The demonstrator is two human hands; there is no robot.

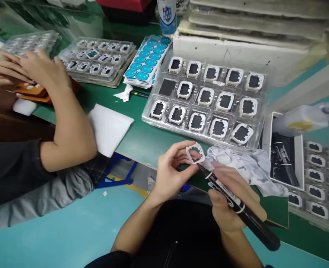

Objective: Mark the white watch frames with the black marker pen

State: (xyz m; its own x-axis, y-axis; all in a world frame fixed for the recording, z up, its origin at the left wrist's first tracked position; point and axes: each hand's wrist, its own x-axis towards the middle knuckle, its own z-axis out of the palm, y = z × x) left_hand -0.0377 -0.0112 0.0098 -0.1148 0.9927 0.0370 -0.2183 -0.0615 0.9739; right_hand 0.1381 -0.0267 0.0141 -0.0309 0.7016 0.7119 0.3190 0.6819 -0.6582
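Orange flat pieces (33,91) sit at the far left under a neighbour's two hands (41,67), which come together above them, though we honestly can't tell what they're gripping. Next along we've got a stack of clear plastic trays (108,76) with small light-coloured frames in the pockets, then a square white foam sheet (110,128) lying near the edge of our green tabletop (142,137). Just past the stack are some sheets with rounded bright-blue labels (146,61).

Moving over, our left hand (170,171) has a small white squarish frame (190,158) pinched between thumb and fingers, held up in front of the big clear plastic tray (164,126), which carries rows of similar white frames. Our right hand (228,217) is wrapped around a chunky black marker (258,225), its tip pointed at the frame's lower edge; we can't tell if it's actually touching.

Behind that hand there's a crumpled white cloth (237,160) beside the big tray. Further right we have an open white box (301,163) with black marker-like items inside, a white bottle with a yellow patch (295,121) leaning over it, and another clear tray of white frames (293,210) at the far right.
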